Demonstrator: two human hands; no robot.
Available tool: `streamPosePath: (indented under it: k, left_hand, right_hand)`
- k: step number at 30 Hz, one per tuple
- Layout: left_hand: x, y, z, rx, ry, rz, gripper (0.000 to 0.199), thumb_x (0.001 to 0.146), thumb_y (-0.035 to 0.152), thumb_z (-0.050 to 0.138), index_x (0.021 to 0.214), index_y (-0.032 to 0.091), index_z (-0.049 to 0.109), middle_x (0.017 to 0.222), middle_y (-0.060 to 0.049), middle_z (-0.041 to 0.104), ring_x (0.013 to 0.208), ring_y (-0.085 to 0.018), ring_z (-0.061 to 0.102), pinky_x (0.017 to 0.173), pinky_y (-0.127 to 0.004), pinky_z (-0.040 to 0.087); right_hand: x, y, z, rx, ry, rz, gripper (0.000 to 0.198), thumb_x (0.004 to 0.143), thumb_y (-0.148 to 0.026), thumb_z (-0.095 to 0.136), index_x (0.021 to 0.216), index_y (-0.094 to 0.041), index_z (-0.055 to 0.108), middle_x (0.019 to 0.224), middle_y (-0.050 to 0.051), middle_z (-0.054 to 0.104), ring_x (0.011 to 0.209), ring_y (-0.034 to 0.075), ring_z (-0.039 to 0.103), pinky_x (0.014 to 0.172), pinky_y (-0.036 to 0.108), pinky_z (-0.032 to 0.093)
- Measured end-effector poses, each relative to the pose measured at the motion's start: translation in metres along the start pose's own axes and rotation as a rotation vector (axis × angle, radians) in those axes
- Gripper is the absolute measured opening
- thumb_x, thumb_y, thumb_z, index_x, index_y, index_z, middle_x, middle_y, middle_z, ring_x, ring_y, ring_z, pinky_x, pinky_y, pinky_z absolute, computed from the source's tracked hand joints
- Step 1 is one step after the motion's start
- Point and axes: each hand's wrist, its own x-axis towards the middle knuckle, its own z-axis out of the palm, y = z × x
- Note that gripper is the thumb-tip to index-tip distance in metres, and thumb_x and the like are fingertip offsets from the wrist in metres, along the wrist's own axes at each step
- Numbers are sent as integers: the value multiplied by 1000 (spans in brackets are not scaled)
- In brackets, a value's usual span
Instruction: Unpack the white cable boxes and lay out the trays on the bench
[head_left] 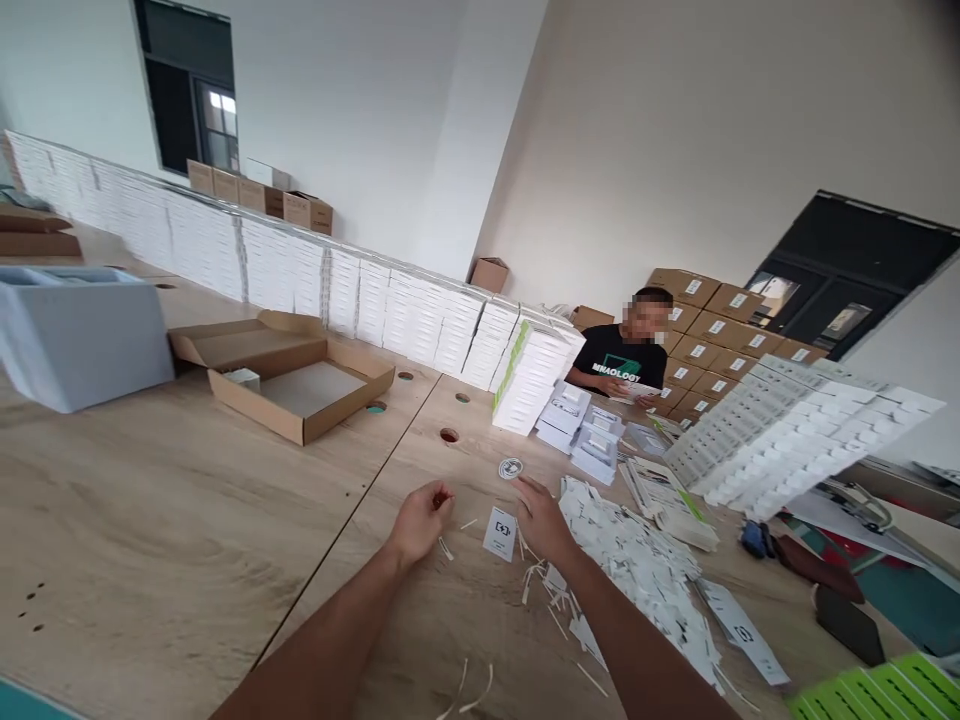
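Observation:
My left hand [424, 522] rests over the wooden table with its fingers curled together in a pinch; whatever may be between them is hidden. My right hand [541, 518] lies to the right, its fingers stretched forward. Its fingertips reach the edge of a small round white disc with dark markings [511, 468]. Between my hands lies a white card printed with a battery-like symbol [499, 533]. Thin white paper strips [445, 548] are scattered near both hands. Beside my right forearm spreads a large heap of small white papers [637, 565].
An open cardboard box [300, 425] and a pale plastic bin [90, 340] stand left. Stacked white boxes [420, 320] line the table's far edge. A co-worker [619, 360] holds something white across the table. Green packets [885, 690] and a dark phone-like slab [847, 622] lie right.

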Motion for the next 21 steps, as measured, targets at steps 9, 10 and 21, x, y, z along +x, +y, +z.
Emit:
streamPosePath:
  k: [9, 10, 21]
  left_hand:
    - [-4, 8, 1, 47, -100, 27, 15, 82, 28, 51, 80, 20, 63, 75, -1, 66, 72, -16, 58, 66, -26, 41]
    - [-4, 8, 2, 48, -106, 31, 15, 82, 27, 51, 81, 20, 64, 77, -1, 66, 73, -16, 59, 67, -27, 42]
    - [-11, 5, -1, 187, -111, -7, 24, 78, 24, 53, 91, 18, 71, 84, -2, 72, 74, -15, 62, 66, -25, 46]
  right_hand:
    - [-11, -53, -14, -105, -379, 39, 55, 74, -42, 65, 125, -21, 61, 138, 13, 55, 126, 32, 50, 105, 45, 35]
    - [-18, -60, -17, -119, -415, 7, 52, 72, -42, 67, 119, -21, 64, 134, 13, 59, 122, 33, 53, 105, 45, 34]
    - [-55, -73, -2, -205, -329, -267, 66, 71, 1, 37, 129, -22, 57, 109, 9, 72, 94, 24, 69, 77, 30, 51]
